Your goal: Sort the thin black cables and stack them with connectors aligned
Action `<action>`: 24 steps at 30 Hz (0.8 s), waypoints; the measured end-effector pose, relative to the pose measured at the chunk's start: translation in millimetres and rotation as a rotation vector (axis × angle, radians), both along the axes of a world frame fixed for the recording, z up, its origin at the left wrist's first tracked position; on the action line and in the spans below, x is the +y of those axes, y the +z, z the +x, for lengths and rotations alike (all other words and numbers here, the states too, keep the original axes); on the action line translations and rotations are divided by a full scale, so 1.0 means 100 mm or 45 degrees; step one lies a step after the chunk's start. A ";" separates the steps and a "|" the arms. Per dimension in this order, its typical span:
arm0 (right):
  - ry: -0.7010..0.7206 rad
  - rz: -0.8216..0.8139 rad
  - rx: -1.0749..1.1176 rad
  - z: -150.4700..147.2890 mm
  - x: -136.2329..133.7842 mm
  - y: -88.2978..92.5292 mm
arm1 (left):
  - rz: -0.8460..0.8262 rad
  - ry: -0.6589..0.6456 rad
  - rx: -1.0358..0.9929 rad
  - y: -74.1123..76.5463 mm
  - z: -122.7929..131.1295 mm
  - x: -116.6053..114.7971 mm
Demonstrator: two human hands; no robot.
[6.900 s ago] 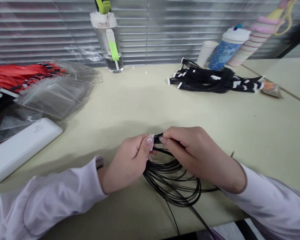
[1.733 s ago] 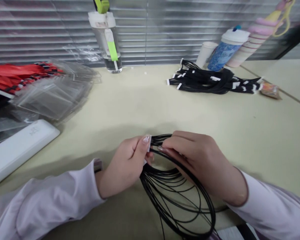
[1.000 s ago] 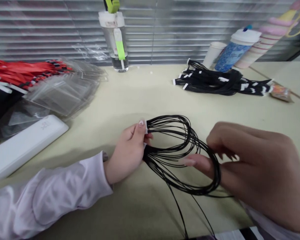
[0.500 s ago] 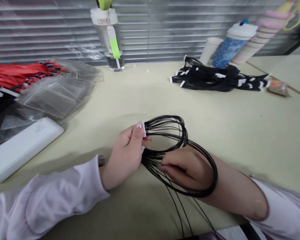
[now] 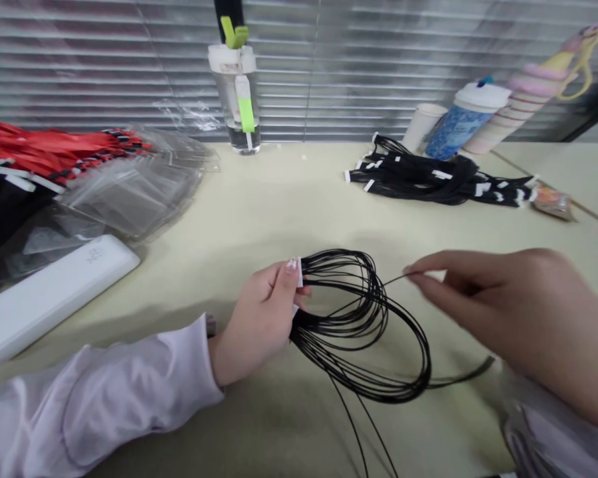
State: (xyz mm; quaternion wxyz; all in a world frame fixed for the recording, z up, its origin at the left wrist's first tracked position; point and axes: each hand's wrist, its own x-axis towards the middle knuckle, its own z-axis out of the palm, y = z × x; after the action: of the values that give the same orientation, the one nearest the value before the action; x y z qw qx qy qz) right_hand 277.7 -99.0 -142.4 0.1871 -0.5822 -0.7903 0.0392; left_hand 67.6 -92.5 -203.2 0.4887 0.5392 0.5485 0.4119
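My left hand [image 5: 266,318] pinches the white connector ends [image 5: 300,272] of a bundle of thin black wires. The coiled black wires [image 5: 418,378] loop out to the right of it in two overlapping rings, above the table. My right hand [image 5: 503,305] is on the right, with thumb and forefinger closed on a single thin black wire [image 5: 396,279] drawn out from the loops. Two loose strands hang down from the coil toward the table's front edge. Another end sticks out rightward, passing below my right hand.
Black cable bundles [image 5: 428,176] with white connectors lie at the back right, by a paper cup [image 5: 423,126] and a blue cup [image 5: 468,119]. A water bottle [image 5: 239,99] stands before the blinds. Clear bags [image 5: 134,192], red cables [image 5: 54,149] and a white case [image 5: 54,292] are on the left.
My right hand has come out of the wire loop and moved right, pulling one wire with it. The left hand keeps its hold; the view has shifted slightly.
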 end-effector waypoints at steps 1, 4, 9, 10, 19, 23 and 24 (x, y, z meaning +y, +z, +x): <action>-0.125 0.102 0.117 0.01 0.00 0.03 | -0.001 -0.019 0.006 0.00 0.00 0.00; -0.276 0.274 0.658 -0.05 0.00 0.06 | 0.018 -0.066 0.047 0.00 -0.02 -0.02; -0.038 0.112 1.273 -0.21 -0.01 -0.03 | 0.131 -0.174 0.095 -0.01 -0.03 -0.04; -0.019 0.084 1.327 -0.22 -0.01 -0.06 | 0.148 -0.193 0.101 -0.01 -0.03 -0.05; 0.233 -0.191 0.497 -0.26 0.03 -0.17 | 0.214 -0.238 0.144 -0.03 -0.04 -0.06; 0.281 -0.146 0.389 -0.30 0.01 -0.19 | 0.236 -0.246 0.170 -0.02 -0.05 -0.06; 0.287 -0.135 0.385 -0.30 0.00 -0.19 | 0.238 -0.242 0.171 -0.02 -0.05 -0.06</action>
State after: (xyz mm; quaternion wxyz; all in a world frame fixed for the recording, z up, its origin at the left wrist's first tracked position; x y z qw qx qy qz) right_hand 247.3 -98.6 -161.4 0.2672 -0.4865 -0.8101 0.1887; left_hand 63.1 -98.4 -204.7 0.4355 0.6581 0.4857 0.3760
